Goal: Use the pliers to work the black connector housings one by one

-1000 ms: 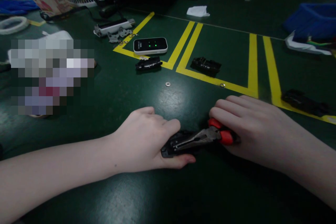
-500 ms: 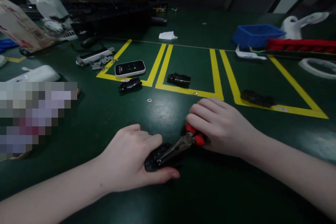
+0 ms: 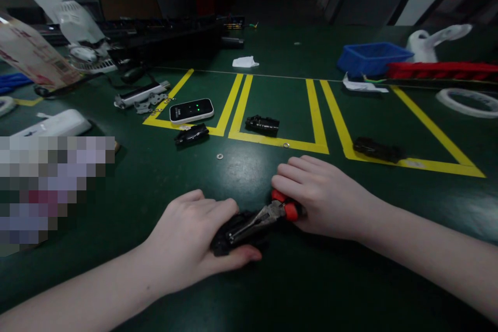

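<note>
My left hand [image 3: 194,238] grips a black plastic part [image 3: 221,243] low over the green table, its thumb stretched along the near side. My right hand [image 3: 322,194] is closed round the red handles of long-nose pliers [image 3: 257,222]. The pliers' jaws point left and lie against the black part; what their tips pinch is too dark to make out. Beyond my hands lie similar black parts: one at the left [image 3: 192,135], one in the middle [image 3: 263,125], one at the right [image 3: 379,150]. Two small metal rings rest on the table, a left one [image 3: 220,156] and a right one [image 3: 286,145].
Yellow tape [image 3: 278,142] marks out bays on the table [image 3: 241,174]. A white-edged device [image 3: 191,110] with green lights stands in the left bay, beside metal pieces [image 3: 151,103]. Farther back are a blue bin [image 3: 373,59], a red strip [image 3: 443,71] and a tape roll [image 3: 469,102].
The view has tilted up slightly, so the table items appear lower. Both hands keep their grip, with the pliers still against the black part.
</note>
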A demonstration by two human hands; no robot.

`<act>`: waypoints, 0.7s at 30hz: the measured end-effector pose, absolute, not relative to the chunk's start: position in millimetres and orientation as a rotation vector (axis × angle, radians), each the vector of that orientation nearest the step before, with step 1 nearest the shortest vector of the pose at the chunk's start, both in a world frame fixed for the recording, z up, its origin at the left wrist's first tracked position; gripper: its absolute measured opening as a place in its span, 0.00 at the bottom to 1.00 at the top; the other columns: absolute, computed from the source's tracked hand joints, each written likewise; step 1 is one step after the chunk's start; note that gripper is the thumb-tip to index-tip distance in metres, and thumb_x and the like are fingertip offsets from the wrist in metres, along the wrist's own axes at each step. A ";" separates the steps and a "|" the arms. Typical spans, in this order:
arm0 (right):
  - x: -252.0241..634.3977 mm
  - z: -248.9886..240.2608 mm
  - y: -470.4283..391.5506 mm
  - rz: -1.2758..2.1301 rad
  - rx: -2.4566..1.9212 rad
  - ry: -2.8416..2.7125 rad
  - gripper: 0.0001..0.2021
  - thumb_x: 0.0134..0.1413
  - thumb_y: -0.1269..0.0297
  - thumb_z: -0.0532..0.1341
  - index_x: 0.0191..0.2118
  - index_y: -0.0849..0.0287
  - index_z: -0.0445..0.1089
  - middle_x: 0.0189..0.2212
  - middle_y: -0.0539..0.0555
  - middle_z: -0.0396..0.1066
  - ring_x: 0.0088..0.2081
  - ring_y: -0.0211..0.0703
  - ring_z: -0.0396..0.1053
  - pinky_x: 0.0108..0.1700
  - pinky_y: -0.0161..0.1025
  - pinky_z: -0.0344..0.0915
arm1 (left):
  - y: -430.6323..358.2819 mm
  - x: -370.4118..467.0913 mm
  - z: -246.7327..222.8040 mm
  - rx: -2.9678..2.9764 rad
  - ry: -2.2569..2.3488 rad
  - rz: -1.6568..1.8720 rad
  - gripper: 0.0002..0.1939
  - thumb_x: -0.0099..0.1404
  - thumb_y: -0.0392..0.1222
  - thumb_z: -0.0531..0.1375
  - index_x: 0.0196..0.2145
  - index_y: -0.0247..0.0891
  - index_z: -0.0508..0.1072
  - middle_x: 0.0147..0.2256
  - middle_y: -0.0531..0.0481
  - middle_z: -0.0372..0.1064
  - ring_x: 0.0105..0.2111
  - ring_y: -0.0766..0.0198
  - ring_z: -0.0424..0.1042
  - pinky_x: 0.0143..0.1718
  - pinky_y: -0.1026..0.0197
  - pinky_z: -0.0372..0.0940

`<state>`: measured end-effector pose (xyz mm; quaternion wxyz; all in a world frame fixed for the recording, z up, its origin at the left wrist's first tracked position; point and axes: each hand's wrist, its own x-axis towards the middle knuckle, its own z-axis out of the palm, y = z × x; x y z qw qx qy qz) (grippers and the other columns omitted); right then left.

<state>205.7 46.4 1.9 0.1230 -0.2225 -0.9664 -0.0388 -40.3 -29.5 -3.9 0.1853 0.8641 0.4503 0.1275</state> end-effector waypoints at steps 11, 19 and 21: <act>206.1 -0.3 47.6 -0.122 -0.612 -2.816 0.07 0.48 0.69 0.62 0.36 0.59 0.67 0.35 0.54 0.70 0.35 0.42 0.62 0.37 0.39 0.59 | -27.6 -40.3 0.0 2.386 1.246 0.410 0.24 0.66 0.65 0.59 0.36 0.40 0.71 0.29 0.56 0.68 0.26 0.65 0.65 0.30 0.60 0.50; 207.2 -2.4 50.1 -0.117 -0.555 -2.755 0.08 0.53 0.68 0.59 0.40 0.60 0.68 0.39 0.57 0.71 0.39 0.45 0.65 0.39 0.42 0.63 | -27.3 -42.2 0.7 2.334 1.206 0.463 0.24 0.66 0.66 0.58 0.39 0.40 0.74 0.30 0.56 0.70 0.28 0.66 0.67 0.31 0.60 0.52; 207.7 -3.0 52.0 -0.100 -0.542 -2.742 0.09 0.54 0.67 0.58 0.41 0.61 0.69 0.40 0.58 0.71 0.40 0.46 0.67 0.40 0.42 0.64 | -26.9 -42.5 1.0 2.341 1.202 0.479 0.23 0.66 0.64 0.60 0.43 0.41 0.74 0.32 0.56 0.71 0.29 0.66 0.68 0.31 0.60 0.52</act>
